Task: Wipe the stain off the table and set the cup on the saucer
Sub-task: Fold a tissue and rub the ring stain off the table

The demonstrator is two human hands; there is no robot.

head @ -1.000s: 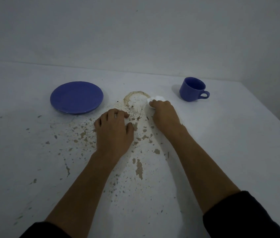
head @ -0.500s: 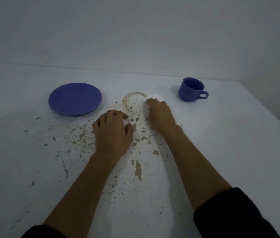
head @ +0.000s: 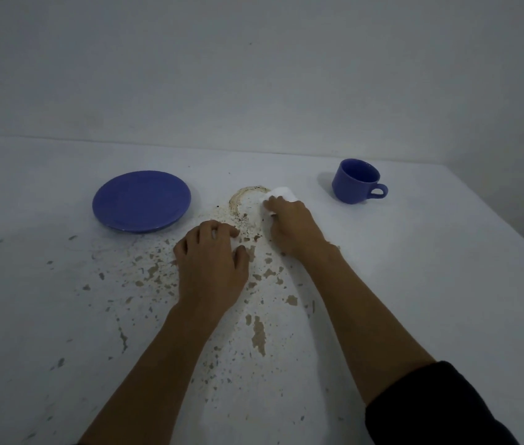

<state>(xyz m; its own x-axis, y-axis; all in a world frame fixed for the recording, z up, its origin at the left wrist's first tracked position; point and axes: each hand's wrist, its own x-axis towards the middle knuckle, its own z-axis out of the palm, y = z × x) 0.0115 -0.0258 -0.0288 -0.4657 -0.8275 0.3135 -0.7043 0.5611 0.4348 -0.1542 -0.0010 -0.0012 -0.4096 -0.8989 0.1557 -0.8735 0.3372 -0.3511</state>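
Note:
A brown ring-shaped stain (head: 244,198) marks the white table (head: 414,284) between the saucer and the cup. My right hand (head: 292,224) presses a white tissue (head: 281,194) on the ring's right side; only the ring's left arc shows. My left hand (head: 210,268) rests flat on the table just in front of the stain, fingers slightly curled, holding nothing. The blue saucer (head: 141,200) lies bare to the left. The blue cup (head: 355,181) stands upright to the right, handle pointing right.
The table's paint is chipped in many brown flecks (head: 259,335) around and in front of my hands. A plain wall (head: 254,75) rises behind the table. The table's right edge (head: 511,232) runs diagonally near the cup.
My right hand with the tissue has slid a little left and away from me over the ring's right side. My left hand has stayed in place.

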